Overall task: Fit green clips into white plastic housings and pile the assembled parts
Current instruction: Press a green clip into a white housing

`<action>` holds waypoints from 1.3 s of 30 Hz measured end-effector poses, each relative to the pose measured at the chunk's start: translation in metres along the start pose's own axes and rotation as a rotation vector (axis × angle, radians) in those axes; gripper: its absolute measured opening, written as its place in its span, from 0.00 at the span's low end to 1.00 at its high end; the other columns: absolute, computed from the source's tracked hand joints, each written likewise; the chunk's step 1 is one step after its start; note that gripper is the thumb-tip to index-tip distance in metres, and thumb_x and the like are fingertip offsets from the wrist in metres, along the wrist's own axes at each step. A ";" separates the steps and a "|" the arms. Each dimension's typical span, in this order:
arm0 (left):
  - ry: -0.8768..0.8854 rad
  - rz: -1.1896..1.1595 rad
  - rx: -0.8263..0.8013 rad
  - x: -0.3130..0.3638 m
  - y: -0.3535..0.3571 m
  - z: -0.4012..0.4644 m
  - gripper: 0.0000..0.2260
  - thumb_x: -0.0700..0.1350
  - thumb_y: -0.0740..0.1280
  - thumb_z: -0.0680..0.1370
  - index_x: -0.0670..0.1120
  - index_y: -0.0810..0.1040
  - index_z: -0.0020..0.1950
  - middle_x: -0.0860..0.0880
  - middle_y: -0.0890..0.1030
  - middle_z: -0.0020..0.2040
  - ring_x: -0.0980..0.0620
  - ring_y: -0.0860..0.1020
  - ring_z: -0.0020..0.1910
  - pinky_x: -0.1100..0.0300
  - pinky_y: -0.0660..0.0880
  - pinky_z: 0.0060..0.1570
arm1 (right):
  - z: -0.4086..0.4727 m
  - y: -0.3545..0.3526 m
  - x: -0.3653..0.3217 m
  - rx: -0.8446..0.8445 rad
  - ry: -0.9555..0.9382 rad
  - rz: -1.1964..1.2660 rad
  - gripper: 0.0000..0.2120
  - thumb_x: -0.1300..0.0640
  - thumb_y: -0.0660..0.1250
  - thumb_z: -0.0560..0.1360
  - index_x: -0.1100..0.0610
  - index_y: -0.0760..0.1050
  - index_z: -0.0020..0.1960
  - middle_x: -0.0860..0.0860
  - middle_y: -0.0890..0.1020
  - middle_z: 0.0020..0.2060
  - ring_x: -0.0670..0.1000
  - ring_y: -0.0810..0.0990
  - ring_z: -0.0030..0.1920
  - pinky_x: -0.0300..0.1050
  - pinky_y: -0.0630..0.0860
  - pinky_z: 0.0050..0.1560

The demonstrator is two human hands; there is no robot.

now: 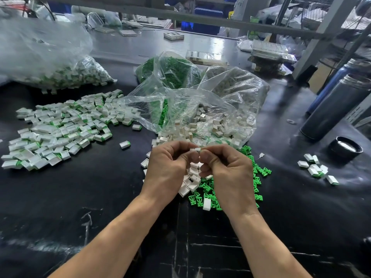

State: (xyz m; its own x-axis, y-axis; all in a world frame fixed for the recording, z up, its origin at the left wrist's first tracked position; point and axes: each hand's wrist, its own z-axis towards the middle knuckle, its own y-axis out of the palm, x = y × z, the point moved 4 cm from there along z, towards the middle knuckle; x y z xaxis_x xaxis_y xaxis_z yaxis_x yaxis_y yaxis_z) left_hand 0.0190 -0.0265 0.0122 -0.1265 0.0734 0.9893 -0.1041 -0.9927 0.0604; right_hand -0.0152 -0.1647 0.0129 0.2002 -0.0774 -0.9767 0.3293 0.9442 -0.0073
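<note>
My left hand (168, 167) and my right hand (226, 169) meet at the table's middle, fingertips pinching one small white housing (195, 149) between them; whether a green clip is in it is hidden. Below the hands lie loose white housings (192, 177) and scattered green clips (259, 171). A wide pile of assembled white-and-green parts (58, 127) covers the table to the left. Behind the hands an open clear bag spills white housings (216, 125), and a bag of green clips (170, 73) stands behind that.
A large clear bag of assembled parts (66, 75) sits at the far left. A few assembled pieces (317, 169) lie at the right. Two dark cylindrical bottles (337, 105) and a black lid (345, 148) stand at the right edge. Trays (269, 53) and shelving frame the back.
</note>
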 end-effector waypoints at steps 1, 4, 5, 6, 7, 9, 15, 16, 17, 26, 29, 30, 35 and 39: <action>0.006 -0.011 -0.013 0.001 0.000 0.001 0.06 0.33 0.71 0.78 0.42 0.85 0.47 0.51 0.84 0.35 0.60 0.76 0.29 0.67 0.74 0.33 | 0.001 -0.001 -0.001 -0.002 0.001 0.042 0.10 0.68 0.71 0.78 0.56 0.84 0.42 0.52 0.86 0.34 0.48 0.80 0.31 0.41 0.79 0.33; 0.022 -0.043 -0.026 0.001 0.000 0.003 0.04 0.35 0.72 0.78 0.44 0.85 0.49 0.51 0.85 0.36 0.59 0.76 0.31 0.68 0.74 0.34 | 0.005 -0.003 0.000 0.008 0.037 0.125 0.09 0.63 0.69 0.81 0.58 0.84 0.44 0.55 0.85 0.34 0.50 0.79 0.30 0.43 0.80 0.30; 0.025 -0.055 -0.024 0.001 0.000 0.004 0.04 0.36 0.72 0.78 0.44 0.85 0.49 0.51 0.85 0.37 0.59 0.77 0.32 0.68 0.74 0.35 | 0.005 -0.003 0.002 0.008 0.067 0.146 0.10 0.59 0.67 0.82 0.58 0.84 0.44 0.56 0.84 0.34 0.51 0.78 0.30 0.44 0.80 0.29; 0.026 -0.069 -0.025 0.000 0.000 0.004 0.03 0.37 0.73 0.78 0.44 0.85 0.49 0.50 0.85 0.38 0.58 0.78 0.33 0.67 0.75 0.37 | 0.005 -0.002 0.005 -0.002 0.104 0.172 0.14 0.55 0.65 0.84 0.58 0.83 0.44 0.56 0.84 0.34 0.51 0.78 0.30 0.45 0.79 0.28; 0.027 -0.078 -0.030 -0.001 0.001 0.004 0.03 0.37 0.73 0.78 0.44 0.85 0.49 0.49 0.86 0.40 0.58 0.80 0.36 0.66 0.76 0.40 | 0.005 -0.001 0.008 -0.022 0.143 0.200 0.18 0.50 0.62 0.85 0.58 0.83 0.44 0.56 0.83 0.34 0.52 0.77 0.30 0.45 0.77 0.27; 0.037 -0.058 -0.050 -0.001 0.002 0.004 0.03 0.38 0.73 0.78 0.45 0.85 0.50 0.46 0.86 0.43 0.54 0.82 0.41 0.60 0.79 0.45 | 0.004 0.004 0.010 -0.080 0.209 0.237 0.25 0.43 0.58 0.85 0.57 0.83 0.41 0.57 0.82 0.34 0.52 0.76 0.28 0.44 0.74 0.24; 0.030 -0.128 -0.149 -0.003 0.012 -0.001 0.05 0.36 0.71 0.79 0.45 0.84 0.48 0.41 0.82 0.37 0.46 0.77 0.26 0.53 0.78 0.24 | -0.002 0.020 0.017 -0.158 0.368 0.291 0.36 0.36 0.52 0.84 0.65 0.82 0.42 0.58 0.77 0.28 0.54 0.71 0.25 0.45 0.66 0.25; 0.036 -0.120 -0.156 -0.004 0.013 -0.002 0.05 0.36 0.72 0.79 0.46 0.84 0.48 0.38 0.81 0.38 0.46 0.77 0.26 0.53 0.78 0.23 | -0.002 0.021 0.018 -0.155 0.394 0.313 0.37 0.37 0.51 0.84 0.69 0.81 0.46 0.57 0.76 0.27 0.54 0.69 0.25 0.44 0.64 0.24; 0.033 -0.124 -0.170 -0.004 0.015 -0.002 0.04 0.37 0.72 0.79 0.46 0.84 0.49 0.34 0.79 0.38 0.46 0.76 0.25 0.52 0.78 0.24 | -0.003 0.021 0.018 -0.152 0.415 0.337 0.37 0.37 0.51 0.85 0.71 0.79 0.49 0.57 0.74 0.27 0.53 0.68 0.25 0.43 0.63 0.24; 0.064 -0.087 -0.247 -0.005 0.022 -0.004 0.08 0.45 0.74 0.75 0.45 0.83 0.52 0.41 0.82 0.39 0.40 0.80 0.31 0.43 0.81 0.30 | -0.003 0.021 0.011 -0.087 0.396 0.413 0.34 0.41 0.50 0.86 0.50 0.76 0.26 0.50 0.65 0.23 0.49 0.62 0.22 0.40 0.55 0.21; 0.068 -0.069 -0.232 -0.005 0.022 -0.005 0.08 0.46 0.74 0.74 0.46 0.81 0.51 0.38 0.83 0.45 0.33 0.81 0.34 0.43 0.81 0.29 | -0.004 0.022 0.012 -0.040 0.370 0.398 0.32 0.43 0.52 0.86 0.49 0.78 0.28 0.48 0.68 0.22 0.48 0.63 0.22 0.37 0.58 0.20; 0.067 -0.068 -0.231 -0.005 0.022 -0.005 0.08 0.46 0.74 0.75 0.46 0.81 0.51 0.37 0.82 0.45 0.31 0.80 0.34 0.44 0.81 0.29 | -0.004 0.023 0.012 -0.032 0.368 0.406 0.31 0.44 0.52 0.86 0.49 0.78 0.29 0.48 0.69 0.22 0.48 0.63 0.22 0.37 0.59 0.20; 0.055 -0.091 -0.251 -0.004 0.019 -0.004 0.06 0.42 0.74 0.77 0.43 0.80 0.52 0.36 0.81 0.46 0.40 0.78 0.30 0.44 0.81 0.29 | -0.004 0.024 0.013 -0.071 0.388 0.393 0.30 0.41 0.51 0.85 0.50 0.75 0.30 0.51 0.66 0.23 0.51 0.62 0.22 0.39 0.57 0.22; 0.072 -0.081 -0.258 -0.002 0.019 -0.006 0.04 0.39 0.73 0.78 0.43 0.80 0.52 0.38 0.82 0.47 0.32 0.80 0.36 0.48 0.82 0.32 | -0.003 0.023 0.012 -0.056 0.393 0.401 0.30 0.42 0.52 0.86 0.52 0.73 0.30 0.50 0.67 0.22 0.49 0.63 0.21 0.38 0.57 0.20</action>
State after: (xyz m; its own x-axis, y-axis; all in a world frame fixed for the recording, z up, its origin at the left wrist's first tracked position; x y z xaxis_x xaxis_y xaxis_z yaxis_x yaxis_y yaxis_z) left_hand 0.0118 -0.0453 0.0104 -0.1759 0.1675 0.9701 -0.3633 -0.9269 0.0942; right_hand -0.0082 -0.1426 0.0001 -0.0624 0.4061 -0.9117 0.2465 0.8915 0.3802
